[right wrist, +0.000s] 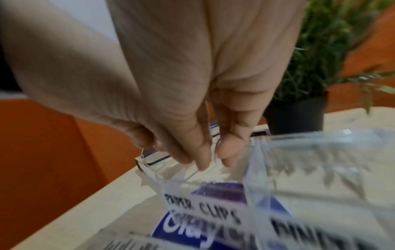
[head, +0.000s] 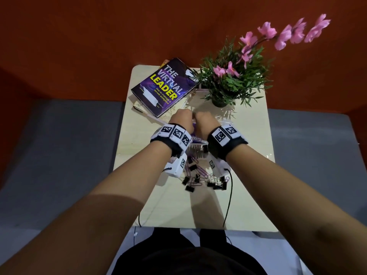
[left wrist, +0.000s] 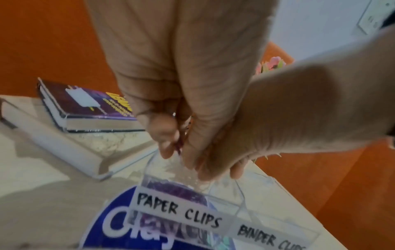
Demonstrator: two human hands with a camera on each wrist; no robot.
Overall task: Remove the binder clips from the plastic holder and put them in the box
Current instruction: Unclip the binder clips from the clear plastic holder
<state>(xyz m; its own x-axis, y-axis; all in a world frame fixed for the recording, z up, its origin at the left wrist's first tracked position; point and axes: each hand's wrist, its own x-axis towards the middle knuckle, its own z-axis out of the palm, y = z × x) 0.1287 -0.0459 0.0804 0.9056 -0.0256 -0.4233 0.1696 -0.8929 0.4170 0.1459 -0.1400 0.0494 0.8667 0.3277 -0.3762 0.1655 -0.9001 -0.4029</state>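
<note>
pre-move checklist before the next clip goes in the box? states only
1. Left hand over PAPER CLIPS compartment: ok.
2. Left hand's load is a binder clip: cannot tell; it pinches a thin purple item.
3. Right hand load: cannot tell.
4. BINDER CLIPS compartment free to receive: ok in the visible part.
5. All binder clips boxed: not ok, a pile lies on the table.

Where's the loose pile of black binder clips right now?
In the head view, the black binder clips lie mixed with purple paper clips on the beige table, nearer the person than both wrists, between the forearms.
</note>
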